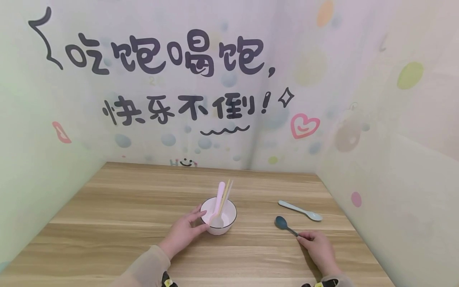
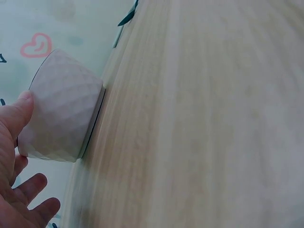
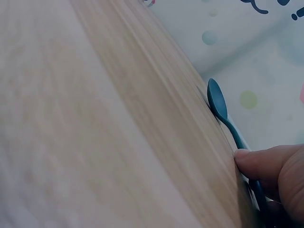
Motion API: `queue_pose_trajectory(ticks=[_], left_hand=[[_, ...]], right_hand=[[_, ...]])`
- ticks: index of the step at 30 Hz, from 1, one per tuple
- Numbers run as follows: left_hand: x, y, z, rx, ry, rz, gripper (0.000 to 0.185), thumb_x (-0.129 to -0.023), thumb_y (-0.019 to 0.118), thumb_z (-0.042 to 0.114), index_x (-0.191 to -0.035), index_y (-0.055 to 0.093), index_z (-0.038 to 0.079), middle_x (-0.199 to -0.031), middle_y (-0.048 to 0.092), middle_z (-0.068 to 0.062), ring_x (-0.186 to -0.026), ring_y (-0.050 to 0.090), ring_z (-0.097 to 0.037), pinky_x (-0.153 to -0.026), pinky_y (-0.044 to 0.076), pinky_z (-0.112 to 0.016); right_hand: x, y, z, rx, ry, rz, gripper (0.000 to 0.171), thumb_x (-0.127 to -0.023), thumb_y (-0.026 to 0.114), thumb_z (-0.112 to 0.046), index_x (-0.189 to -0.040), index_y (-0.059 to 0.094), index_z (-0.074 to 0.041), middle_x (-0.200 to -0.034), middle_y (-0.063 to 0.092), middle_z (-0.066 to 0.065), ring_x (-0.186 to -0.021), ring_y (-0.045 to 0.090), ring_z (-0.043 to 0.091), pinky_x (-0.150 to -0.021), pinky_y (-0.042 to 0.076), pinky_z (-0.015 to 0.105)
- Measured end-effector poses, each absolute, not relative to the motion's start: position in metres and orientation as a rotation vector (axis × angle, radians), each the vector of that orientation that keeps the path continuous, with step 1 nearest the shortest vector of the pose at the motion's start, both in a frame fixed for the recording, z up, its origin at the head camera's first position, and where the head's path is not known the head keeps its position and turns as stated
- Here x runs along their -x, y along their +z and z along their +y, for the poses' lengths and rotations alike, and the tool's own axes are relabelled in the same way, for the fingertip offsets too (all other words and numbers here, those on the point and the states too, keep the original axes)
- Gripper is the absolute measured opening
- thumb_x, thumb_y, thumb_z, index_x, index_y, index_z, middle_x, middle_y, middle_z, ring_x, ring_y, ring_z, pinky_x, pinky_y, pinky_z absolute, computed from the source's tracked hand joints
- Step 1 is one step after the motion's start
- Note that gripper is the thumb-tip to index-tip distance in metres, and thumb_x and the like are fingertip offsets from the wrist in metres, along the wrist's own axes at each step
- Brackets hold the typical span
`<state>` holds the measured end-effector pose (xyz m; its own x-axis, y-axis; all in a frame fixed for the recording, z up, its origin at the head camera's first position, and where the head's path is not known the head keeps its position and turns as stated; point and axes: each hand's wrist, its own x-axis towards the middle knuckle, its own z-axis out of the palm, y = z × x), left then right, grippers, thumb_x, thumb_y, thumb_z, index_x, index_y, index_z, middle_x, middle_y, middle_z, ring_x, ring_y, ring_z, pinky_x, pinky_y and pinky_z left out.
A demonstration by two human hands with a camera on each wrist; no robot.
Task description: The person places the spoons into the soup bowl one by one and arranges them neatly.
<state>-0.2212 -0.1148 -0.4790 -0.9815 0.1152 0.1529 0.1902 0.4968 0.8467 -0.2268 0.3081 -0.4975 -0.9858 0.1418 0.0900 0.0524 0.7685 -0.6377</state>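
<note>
A white bowl (image 1: 229, 218) with a dark rim stands on the wooden table (image 1: 118, 207), holding a pink spoon (image 1: 218, 199) and a pair of pale chopsticks (image 1: 226, 192) that lean toward the back. My left hand (image 1: 198, 220) rests against the bowl's left side. In the left wrist view its thumb (image 2: 16, 116) touches the bowl (image 2: 64, 114) near the rim and the other fingers (image 2: 33, 192) lie relaxed below. My right hand (image 1: 305, 238) pinches the handle end of a dark blue spoon (image 1: 282, 223) lying flat on the table; the right wrist view shows the thumb (image 3: 259, 161) on that spoon (image 3: 217, 100).
A light blue spoon (image 1: 301, 210) lies on the table behind the dark one, near the right wall. Patterned walls (image 1: 394, 191) close the table in on the left, back and right. Bare wood stretches to the left of the bowl.
</note>
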Motion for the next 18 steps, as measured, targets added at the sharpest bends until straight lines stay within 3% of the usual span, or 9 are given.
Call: queue_pose_trajectory(ticks=[18], left_hand=[[0.222, -0.480, -0.116, 0.266, -1.502, -2.642, 0.053, -0.082, 0.077, 0.032, -0.127, 0.063, 0.008, -0.149, 0.041, -0.009, -0.137, 0.036, -0.032, -0.112, 0.028, -0.049]], right_hand=[[0.231, -0.488, 0.299, 0.203, 1.085, -2.855, 0.017, -0.086, 0.072, -0.026, -0.095, 0.076, -0.011, -0.099, 0.070, 0.004, -0.089, 0.059, 0.018, -0.075, 0.045, 0.034]])
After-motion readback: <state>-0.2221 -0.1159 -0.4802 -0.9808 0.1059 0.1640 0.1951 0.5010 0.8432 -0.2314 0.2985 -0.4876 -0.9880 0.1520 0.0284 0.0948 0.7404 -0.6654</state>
